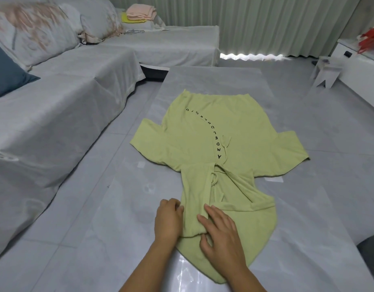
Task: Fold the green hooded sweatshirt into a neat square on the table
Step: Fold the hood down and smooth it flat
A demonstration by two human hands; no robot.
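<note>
The green hooded sweatshirt (211,142) lies spread on the table (287,207), no fold yet made, while the left hand (168,220) and right hand (220,230) press flat, fingers apart, on its hood (245,218).

over on the left, a long sofa (61,98) under a pale grey cover, a dark blue cushion (5,74) at its near end, floral pillows (34,28) along the back. far corner: folded pink cloth (140,12) stacked on something yellow (132,20). pleated curtains (266,22) across the back wall. on the right, a white cabinet (358,64) with a red bag (371,39) on top, a small white stool (327,72) just beside it.
</note>
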